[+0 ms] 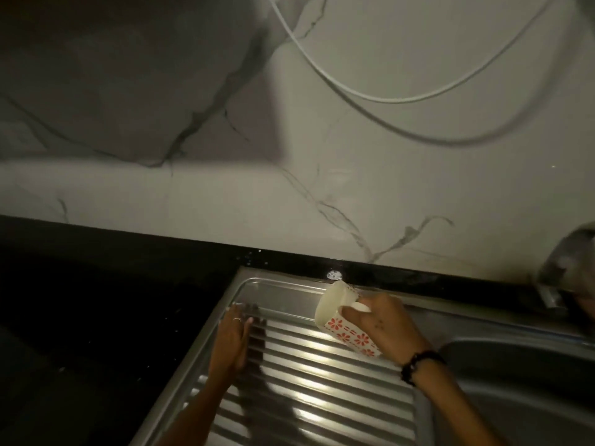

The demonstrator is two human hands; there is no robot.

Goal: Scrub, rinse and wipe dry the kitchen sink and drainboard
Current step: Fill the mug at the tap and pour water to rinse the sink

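Nearest the camera, the ribbed steel drainboard (309,381) runs up the frame, its ridges catching bright glints, with the sink (515,381) basin dropping away at its right edge. The left hand (232,341) lies on the drainboard's left side with fingers straight and together, holding nothing, palm or edge against the ridges; whether it presses or only rests cannot be told. The right hand (383,326) has its fingers curled round the handle of a white mug (344,323) with a red flower pattern, tipped on its side with the mouth facing up-left, over the back of the drainboard. This looks like the rinse step: water poured from the mug while the flat hand sweeps it along. To do it well, pour slowly at the far, high end so the water follows the grooves toward the sink, and stroke with the ribs, not across them. No stream of water can be made out in this dim light. Beyond lies the black desk (96,300), then the marbled wall (225,201) with a white cable (354,91) looping across it.
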